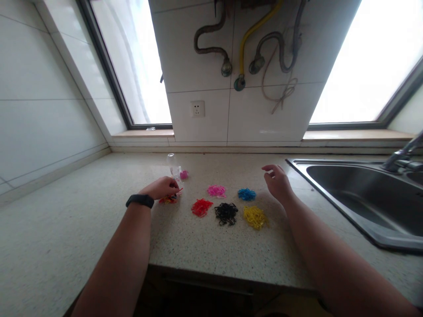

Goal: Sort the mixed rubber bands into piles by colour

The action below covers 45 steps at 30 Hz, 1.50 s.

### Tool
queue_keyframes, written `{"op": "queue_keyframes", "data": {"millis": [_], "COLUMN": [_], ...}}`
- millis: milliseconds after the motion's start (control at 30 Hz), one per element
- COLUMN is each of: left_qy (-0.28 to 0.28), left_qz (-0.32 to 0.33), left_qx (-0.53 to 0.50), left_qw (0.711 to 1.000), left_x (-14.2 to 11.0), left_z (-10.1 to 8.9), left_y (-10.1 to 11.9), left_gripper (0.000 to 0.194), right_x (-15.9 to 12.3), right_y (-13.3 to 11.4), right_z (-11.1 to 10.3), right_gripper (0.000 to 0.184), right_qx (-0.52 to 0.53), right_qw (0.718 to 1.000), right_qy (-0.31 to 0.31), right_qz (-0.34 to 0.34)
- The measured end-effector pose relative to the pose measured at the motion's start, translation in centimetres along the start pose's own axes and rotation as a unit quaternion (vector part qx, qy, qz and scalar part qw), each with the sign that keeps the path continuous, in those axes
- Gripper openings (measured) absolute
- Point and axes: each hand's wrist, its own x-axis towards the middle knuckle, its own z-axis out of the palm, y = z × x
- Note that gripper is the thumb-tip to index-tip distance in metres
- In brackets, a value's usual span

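Left of centre on the pale, speckled, stone-like table (211,255), the left hand (160,188) is bending palm-down over a loose pile of mixed-colour strips (169,199), its forearm slanting in across the front edge and its wrist wearing a smooth dark wristband (140,201). Its fingers are pinching together on a thin red strip (180,190), which is sticking out past the tips. Toward the right, its wrist bending inward, the right hand (276,181) is holding its thumb and index finger apart.

Between the hands, five heaps of thin, tangled, glossy strips are lying apart: a bright pink heap (217,190) and a blue heap (246,194) are sitting nearer the back edge, while a red heap (201,207), a black heap (226,213) and a yellow heap (255,217) are forming a row nearer the front edge. Beyond the left hand, a clear, see-through container (171,162) is resting near the back edge, a small rounded pink piece (184,175) lying beside it. A smooth, round-cornered steel sink (330,198) is occupying the table's right side.
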Motion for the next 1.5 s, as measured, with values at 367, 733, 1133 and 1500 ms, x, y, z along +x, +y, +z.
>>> {"op": "queue_keyframes", "data": {"millis": [367, 733, 1133, 1500], "left_qy": [0.023, 0.025, 0.115, 0.131], "left_qz": [0.099, 0.193, 0.225, 0.196], "left_qx": [-0.138, -0.346, -0.362, -0.363], "left_qw": [0.985, 0.918, 0.897, 0.902], "left_x": [-0.3, -2.6, -2.9, -2.4], "left_z": [0.5, 1.1, 3.0, 3.4], "left_y": [3.2, 10.0, 12.5, 12.2], "left_gripper": [0.03, 0.019, 0.017, 0.019], "right_x": [-0.1, -0.3, -0.5, -0.3], "right_y": [-0.5, -0.6, -1.1, -0.8], "right_z": [0.0, 0.4, 0.9, 1.4], "right_gripper": [0.023, 0.02, 0.02, 0.019], "right_qx": [0.008, 0.005, 0.008, -0.006], "right_qw": [1.0, 0.998, 0.997, 0.996], "right_qy": [-0.014, -0.044, -0.069, -0.088], "right_qz": [-0.01, -0.037, -0.033, -0.009]}}
